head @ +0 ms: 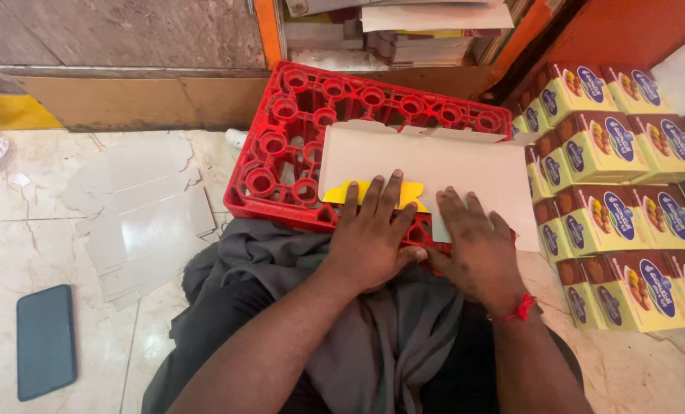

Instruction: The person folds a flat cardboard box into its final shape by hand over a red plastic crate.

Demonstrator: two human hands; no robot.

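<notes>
A flat, unfolded white cardboard box blank (pixel 434 165) lies on an overturned red plastic crate (pixel 289 130) in front of me. Its near edge shows a yellow printed flap (pixel 335 193). My left hand (pixel 373 238) presses palm-down on that near edge, fingers spread over the yellow flap. My right hand (pixel 476 245), with a red thread at the wrist, lies flat beside it on the blank's lower right part. Neither hand grips anything.
Stacks of assembled yellow printed boxes (pixel 618 199) stand at the right. More flat white blanks (pixel 143 215) lie on the marble floor at the left, near a dark blue phone (pixel 45 341). Books and papers (pixel 419 31) fill a shelf behind the crate.
</notes>
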